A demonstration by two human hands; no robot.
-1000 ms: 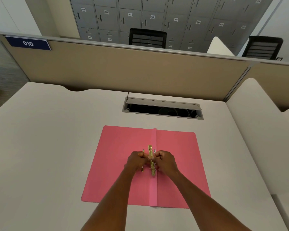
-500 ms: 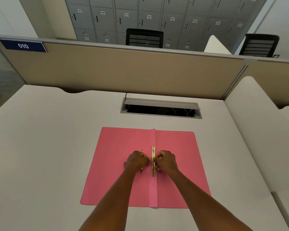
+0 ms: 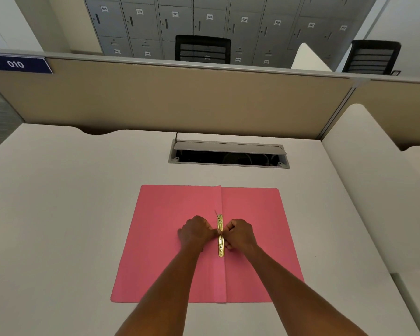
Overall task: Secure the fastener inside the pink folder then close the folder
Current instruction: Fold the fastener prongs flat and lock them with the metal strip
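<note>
— What changed?
— Both my hands have drawn closer over the gold fastener (image 3: 220,236), which now lies flatter along the spine, low in the centre of the frame.
— Which way does it run?
— Straight away from me, between my curled left hand (image 3: 195,232) and right hand (image 3: 240,235), both touching it. What the fingertips pinch, I cannot tell.
— And the pink folder (image 3: 165,238)?
— Open flat on the desk (image 3: 58,214).
</note>
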